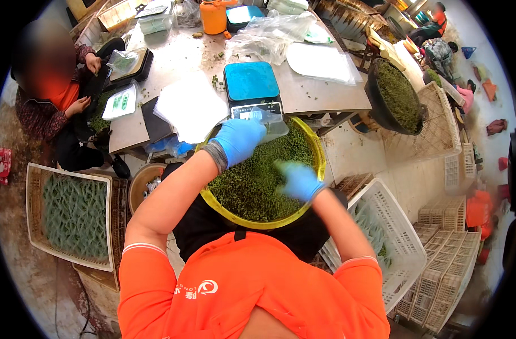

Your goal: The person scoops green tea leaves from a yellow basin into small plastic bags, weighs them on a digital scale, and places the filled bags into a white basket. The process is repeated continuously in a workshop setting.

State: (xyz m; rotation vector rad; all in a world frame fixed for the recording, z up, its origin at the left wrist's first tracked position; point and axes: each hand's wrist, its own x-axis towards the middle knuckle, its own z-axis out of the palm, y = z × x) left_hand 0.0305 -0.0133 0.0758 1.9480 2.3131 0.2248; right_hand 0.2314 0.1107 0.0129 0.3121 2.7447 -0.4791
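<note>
A yellow-rimmed basin (321,164) sits in my lap, filled with small green peppercorn-like berries (252,195). My left hand (241,140), in a blue glove, is closed on a small clear plastic bag (276,125) above the basin's far edge. Inside the basin's right side, my blue-gloved right hand (300,181) is at the berries. Motion smears its fingers, so their grip cannot be made out. Just beyond my left hand, a digital scale (252,85) with a blue top stands at the table's near edge.
White sheets (191,104) lie left of the scale on the table (348,96). Crates of filled bags stand left (110,226) and right (402,254). A dark tub of green berries (395,93) is far right. Another person (54,107) sits at left beside a second scale (135,69).
</note>
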